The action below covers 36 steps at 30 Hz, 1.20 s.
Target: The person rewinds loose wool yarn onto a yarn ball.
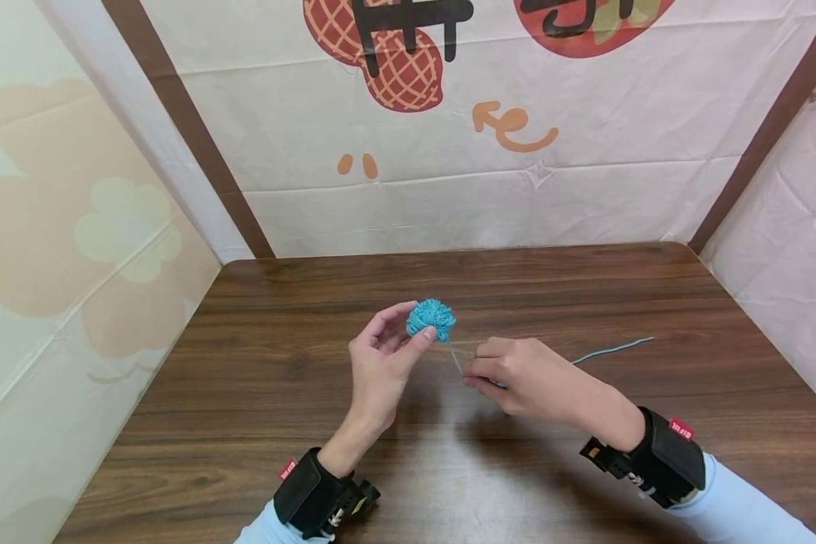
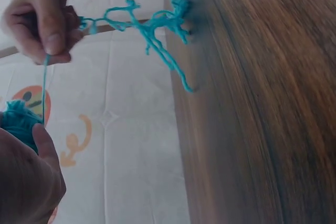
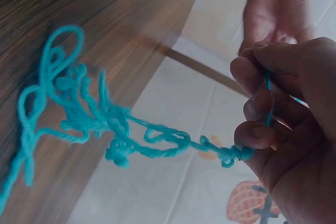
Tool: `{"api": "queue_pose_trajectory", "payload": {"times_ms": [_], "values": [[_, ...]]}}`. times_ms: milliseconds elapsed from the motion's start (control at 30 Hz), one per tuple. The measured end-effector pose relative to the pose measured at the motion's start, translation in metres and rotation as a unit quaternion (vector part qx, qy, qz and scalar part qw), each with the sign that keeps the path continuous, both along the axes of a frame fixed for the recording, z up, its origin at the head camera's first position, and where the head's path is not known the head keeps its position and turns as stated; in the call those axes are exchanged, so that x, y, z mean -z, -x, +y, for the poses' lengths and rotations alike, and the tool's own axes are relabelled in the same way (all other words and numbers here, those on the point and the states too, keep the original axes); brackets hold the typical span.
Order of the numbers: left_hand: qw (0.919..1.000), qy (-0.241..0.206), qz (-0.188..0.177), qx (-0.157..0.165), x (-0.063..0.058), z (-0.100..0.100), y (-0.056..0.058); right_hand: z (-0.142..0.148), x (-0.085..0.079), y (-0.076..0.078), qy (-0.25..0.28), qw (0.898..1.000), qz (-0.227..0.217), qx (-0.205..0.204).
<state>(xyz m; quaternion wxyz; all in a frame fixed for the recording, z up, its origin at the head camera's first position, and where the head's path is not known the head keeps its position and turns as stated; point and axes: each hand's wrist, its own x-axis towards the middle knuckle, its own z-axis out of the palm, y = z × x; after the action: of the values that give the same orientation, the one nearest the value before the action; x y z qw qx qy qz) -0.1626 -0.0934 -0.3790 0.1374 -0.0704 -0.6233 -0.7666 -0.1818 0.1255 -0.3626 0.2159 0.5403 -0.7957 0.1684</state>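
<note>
Blue yarn ball (image 1: pixel 430 319) pinched in left hand (image 1: pixel 381 370), taut strand (image 1: pixel 456 361) pinched in right hand (image 1: pixel 527 378)

Dark wood-grain table (image 1: pixel 197 438), glossy, with rounded far corners. Pushed up near the far edge: white back cloth (image 1: pixel 449 219), creased, with brown stripes (image 1: pixel 190 128) running down toward both far corners. Off the left edge, pale cloth with a faded peach flower print (image 1: pixel 41 363); off the right edge, more white cloth (image 1: pixel 775 287).

Printed on the back cloth: red-brown peanut (image 1: pixel 404 75), red round print (image 1: pixel 598 45), orange curly arrow (image 1: pixel 513 128). Black characters (image 1: pixel 415 13) on top, cut off by the frame, can't read.

On both wrists, black straps (image 1: pixel 673 461) with red tags (image 1: pixel 681 428); white lettering too small to read. Light blue sleeves (image 1: pixel 748 502).

Ball held up off the table, short of the far edge, about midway between left and right edges, between left thumb and fingers. Right-hand fingers curled on the strand. From there, knotted tangle (image 3: pixel 118 124) trailing down to the table, mostly hidden in head view; loose end (image 1: pixel 615 349) pointing toward the right edge.
</note>
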Motion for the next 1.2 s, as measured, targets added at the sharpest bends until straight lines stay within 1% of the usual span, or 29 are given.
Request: {"api": "queue_pose_trajectory", "payload": {"times_ms": [100,200,267,433,567,733,833,900,1033,1200], "values": [[0.9995,0.032,0.006,-0.008,0.001,0.001,0.001,-0.003,-0.002,-0.005,0.007,1.0,0.021,-0.009],[0.998,0.062,0.014,-0.005,0.003,0.002,0.001,-0.006,-0.005,-0.009,0.009,0.999,0.03,-0.017],[0.9968,0.078,0.014,0.003,0.003,0.002,0.0,-0.007,-0.007,-0.011,0.008,0.999,0.031,-0.021],[0.9922,0.119,0.008,0.037,0.004,0.002,-0.002,-0.006,-0.012,-0.015,0.008,0.999,0.03,-0.027],[0.9843,0.166,0.021,0.056,0.007,0.001,-0.002,-0.002,-0.018,-0.014,0.021,0.999,0.03,-0.032],[0.9716,0.214,0.037,0.093,0.009,-0.001,-0.003,0.004,-0.027,-0.009,0.038,0.998,0.035,-0.033],[0.9666,0.227,0.039,0.113,0.008,-0.001,-0.004,0.008,-0.031,-0.004,0.051,0.998,0.029,-0.03],[0.9645,0.23,0.039,0.124,0.007,0.0,-0.005,0.011,-0.033,-0.001,0.06,0.998,0.017,-0.026],[0.9625,0.228,0.04,0.141,0.006,0.0,-0.006,0.016,-0.034,0.003,0.073,0.997,-0.021,-0.02],[0.9622,0.218,0.041,0.158,0.006,-0.002,-0.006,0.02,-0.035,0.007,0.087,0.993,-0.069,-0.028]]}}
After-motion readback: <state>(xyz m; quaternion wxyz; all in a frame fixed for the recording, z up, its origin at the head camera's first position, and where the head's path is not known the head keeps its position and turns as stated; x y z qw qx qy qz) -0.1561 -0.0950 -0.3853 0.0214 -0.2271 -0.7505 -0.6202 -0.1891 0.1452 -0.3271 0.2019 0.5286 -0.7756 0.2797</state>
